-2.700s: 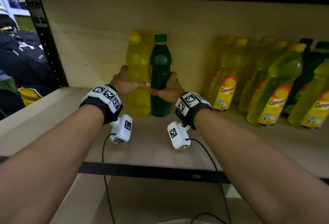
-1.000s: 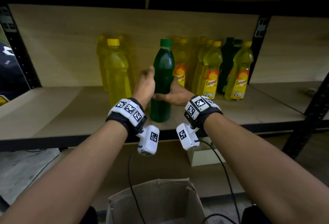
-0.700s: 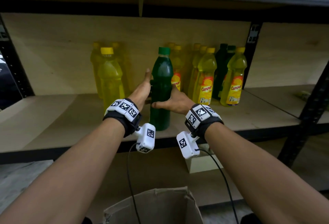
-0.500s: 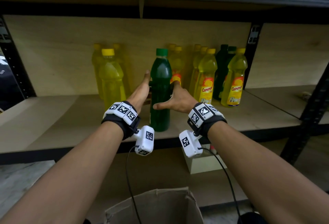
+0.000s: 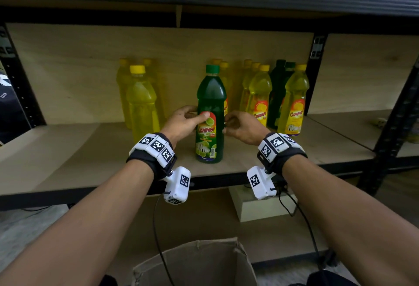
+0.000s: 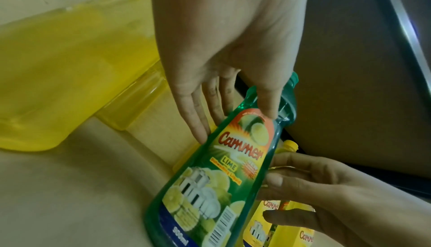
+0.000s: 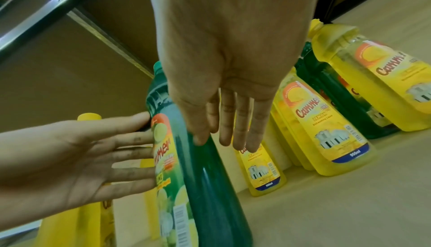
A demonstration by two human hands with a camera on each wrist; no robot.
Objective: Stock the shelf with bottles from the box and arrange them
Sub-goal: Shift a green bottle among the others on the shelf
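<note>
Fingers (image 5: pixel 189 113) of our left hand (image 5: pixel 181 124) cup the upright green bottle (image 5: pixel 210 115); right hand (image 5: pixel 244 126) beside it, loosely spread.

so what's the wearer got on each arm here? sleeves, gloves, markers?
Bare forearms, no sleeves or gloves. Left hand and right hand each have a black wrist strap carrying white blocks printed with black square fiducial tags. Under each wrist hangs a white camera housing, also tagged, with a thin black cable trailing down.
</note>
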